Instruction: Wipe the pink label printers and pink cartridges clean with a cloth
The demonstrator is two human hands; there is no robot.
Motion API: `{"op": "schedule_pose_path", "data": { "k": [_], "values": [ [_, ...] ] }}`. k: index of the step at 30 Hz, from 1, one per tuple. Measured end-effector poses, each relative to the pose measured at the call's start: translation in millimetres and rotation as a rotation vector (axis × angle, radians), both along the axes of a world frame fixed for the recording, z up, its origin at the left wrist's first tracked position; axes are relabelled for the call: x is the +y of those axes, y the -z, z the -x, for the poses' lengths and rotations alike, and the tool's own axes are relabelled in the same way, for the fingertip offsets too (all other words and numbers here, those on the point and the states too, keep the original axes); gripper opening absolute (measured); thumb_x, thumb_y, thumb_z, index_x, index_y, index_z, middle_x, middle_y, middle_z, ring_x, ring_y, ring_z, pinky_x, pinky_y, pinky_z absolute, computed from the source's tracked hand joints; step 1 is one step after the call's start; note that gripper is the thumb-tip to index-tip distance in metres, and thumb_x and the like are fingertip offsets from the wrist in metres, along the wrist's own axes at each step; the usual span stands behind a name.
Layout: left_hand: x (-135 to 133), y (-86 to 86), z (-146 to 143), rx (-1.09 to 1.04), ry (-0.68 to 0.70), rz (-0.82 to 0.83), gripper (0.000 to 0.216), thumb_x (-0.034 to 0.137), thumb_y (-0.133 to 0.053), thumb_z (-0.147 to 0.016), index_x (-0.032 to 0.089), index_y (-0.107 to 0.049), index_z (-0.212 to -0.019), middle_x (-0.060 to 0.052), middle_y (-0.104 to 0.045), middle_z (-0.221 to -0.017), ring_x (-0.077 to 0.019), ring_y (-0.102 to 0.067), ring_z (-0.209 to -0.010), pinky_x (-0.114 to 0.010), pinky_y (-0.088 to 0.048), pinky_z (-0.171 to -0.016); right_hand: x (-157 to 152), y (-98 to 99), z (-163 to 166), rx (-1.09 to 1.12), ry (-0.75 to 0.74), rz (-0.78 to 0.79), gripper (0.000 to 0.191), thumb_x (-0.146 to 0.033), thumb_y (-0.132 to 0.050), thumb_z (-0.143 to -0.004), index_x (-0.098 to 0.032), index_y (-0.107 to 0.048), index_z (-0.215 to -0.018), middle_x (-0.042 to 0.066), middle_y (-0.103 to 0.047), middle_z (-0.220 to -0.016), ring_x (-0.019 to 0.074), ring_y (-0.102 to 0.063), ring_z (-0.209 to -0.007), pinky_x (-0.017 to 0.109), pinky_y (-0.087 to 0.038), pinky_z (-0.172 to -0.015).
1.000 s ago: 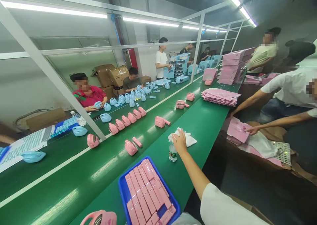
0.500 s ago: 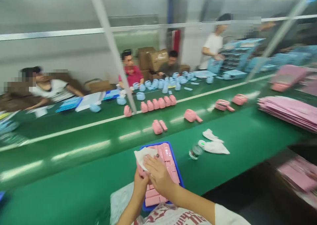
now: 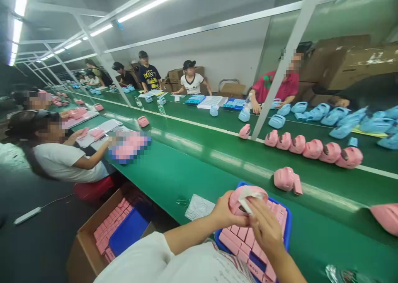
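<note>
My left hand (image 3: 224, 211) is wrapped round a rounded pink plastic housing (image 3: 234, 200), held above the tray in front of me. A white wiping cloth (image 3: 246, 193) lies over the housing's top, pinched and pressed there by the fingers of my right hand (image 3: 268, 227). Under both hands is a blue tray (image 3: 289, 227) filled with flat pink plastic pieces (image 3: 238, 250); one slot near its front shows bare blue. A crinkled clear plastic bag (image 3: 199, 207) lies left of the tray.
Pink housings (image 3: 312, 149) stand in a row on the green conveyor (image 3: 199, 146), with blue ones beyond. An upright post (image 3: 281, 71) rises there. At lower left a cardboard box (image 3: 81, 245) holds pink pieces. Co-workers sit to the left and across.
My view has swung left, bringing the seated co-worker and the cardboard box into sight. The cloth is now bunched smaller under my right fingers; the housing stays in my left hand.
</note>
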State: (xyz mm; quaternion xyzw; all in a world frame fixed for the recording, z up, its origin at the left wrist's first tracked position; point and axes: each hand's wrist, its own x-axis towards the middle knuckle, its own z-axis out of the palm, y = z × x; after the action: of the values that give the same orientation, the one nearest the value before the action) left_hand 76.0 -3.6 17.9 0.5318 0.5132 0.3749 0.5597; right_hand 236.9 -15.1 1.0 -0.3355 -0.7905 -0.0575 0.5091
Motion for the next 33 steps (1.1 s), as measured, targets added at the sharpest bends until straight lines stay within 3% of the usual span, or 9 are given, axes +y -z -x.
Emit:
{"op": "schedule_pose_path", "data": {
  "k": [6, 10, 12, 17, 19, 22, 25, 29, 33],
  "values": [
    [-9, -12.6, 6, 0.185, -0.027, 0.02, 0.082, 0.034, -0.083, -0.041, 0.014, -0.059, -0.117, -0.008, -0.068, -0.105, -0.0268, -0.061, -0.096, -0.038, -0.047, -0.087, 4, 4.4, 5, 0.046, 0.037, -0.03, 0.044, -0.015, -0.049, -0.089, -0.022, -0.055, -0.132, 0.008, -0.07, -0.11, 0.0234, -0.065, -0.107, 0.041, -0.054, -0.092],
    [-11, -7.6, 13, 0.107, -0.026, 0.001, 0.082, 0.036, -0.086, -0.04, 0.016, -0.061, -0.116, -0.007, -0.068, -0.106, -0.0252, -0.061, -0.096, -0.037, -0.047, -0.089, 4, 5.3, -1, 0.019, -0.075, -0.143, 0.034, -0.015, -0.051, -0.088, -0.02, -0.063, -0.12, 0.007, -0.073, -0.098, 0.0201, -0.067, -0.1, 0.034, -0.055, -0.09],
    [-12, -6.1, 16, 0.016, -0.02, 0.029, 0.081, 0.037, -0.087, -0.039, 0.016, -0.062, -0.113, -0.006, -0.069, -0.104, -0.0244, -0.061, -0.095, -0.035, -0.049, -0.086, 2, 2.0, -10, 0.07, -0.072, -0.066, 0.027, -0.02, -0.049, -0.089, -0.018, -0.068, -0.109, 0.008, -0.073, -0.097, 0.0201, -0.069, -0.095, 0.031, -0.056, -0.084],
    [-16, -18.5, 15, -0.309, -0.025, 0.144, 0.072, 0.04, -0.087, -0.041, 0.011, -0.064, -0.102, -0.009, -0.07, -0.096, -0.0235, -0.063, -0.089, -0.035, -0.051, -0.081, 4, -31.0, -22, 0.937, 0.462, 0.518, 0.035, -0.046, -0.056, -0.084, -0.014, -0.069, -0.081, 0.006, -0.067, -0.069, 0.0205, -0.066, -0.069, 0.031, -0.055, -0.064],
    [-17, -28.4, 16, -0.376, -0.035, 0.15, 0.068, 0.042, -0.086, -0.043, 0.01, -0.065, -0.099, -0.01, -0.07, -0.094, -0.0234, -0.064, -0.088, -0.035, -0.051, -0.081, 11, -46.2, -22, 1.08, 0.453, 0.528, 0.044, -0.05, -0.041, -0.089, -0.015, -0.067, -0.093, 0.003, -0.068, -0.077, 0.018, -0.066, -0.07, 0.033, -0.056, -0.068],
    [-19, -41.7, 18, -0.413, 0.006, 0.12, 0.066, 0.044, -0.085, -0.046, 0.011, -0.066, -0.1, -0.01, -0.071, -0.095, -0.0244, -0.065, -0.09, -0.035, -0.051, -0.082, 12, -58.6, -21, 1.282, 0.168, 0.574, 0.049, -0.058, -0.044, -0.087, -0.016, -0.067, -0.099, 0.004, -0.07, -0.086, 0.0181, -0.068, -0.077, 0.036, -0.057, -0.078],
    [-22, -49.5, 19, -0.44, 0.079, 0.101, 0.066, 0.043, -0.084, -0.048, 0.012, -0.066, -0.103, -0.011, -0.072, -0.098, -0.0267, -0.065, -0.094, -0.038, -0.05, -0.085, -3, -63.5, -17, 0.999, -0.068, 0.697, 0.058, -0.065, -0.038, -0.088, -0.019, -0.069, -0.105, 0.009, -0.071, -0.101, 0.0232, -0.068, -0.094, 0.04, -0.056, -0.085],
    [-25, -53.2, 19, -0.467, 0.108, 0.102, 0.064, 0.042, -0.083, -0.05, 0.013, -0.066, -0.105, -0.01, -0.071, -0.102, -0.0272, -0.065, -0.097, -0.038, -0.05, -0.086, -17, -74.0, -16, 0.522, -0.19, 0.675, 0.048, -0.049, -0.042, -0.093, -0.026, -0.055, -0.132, 0.006, -0.06, -0.131, 0.024, -0.05, -0.128, 0.042, -0.041, -0.109],
    [-25, -53.9, 23, -0.419, 0.134, 0.125, 0.064, 0.043, -0.084, -0.047, 0.013, -0.066, -0.101, -0.009, -0.071, -0.096, -0.0243, -0.065, -0.09, -0.034, -0.05, -0.082, -6, -89.9, -30, 0.303, -0.283, 0.797, 0.047, -0.039, -0.042, -0.095, -0.026, -0.046, -0.14, 0.004, -0.058, -0.134, 0.0218, -0.053, -0.126, 0.039, -0.046, -0.104]
  ]
}}
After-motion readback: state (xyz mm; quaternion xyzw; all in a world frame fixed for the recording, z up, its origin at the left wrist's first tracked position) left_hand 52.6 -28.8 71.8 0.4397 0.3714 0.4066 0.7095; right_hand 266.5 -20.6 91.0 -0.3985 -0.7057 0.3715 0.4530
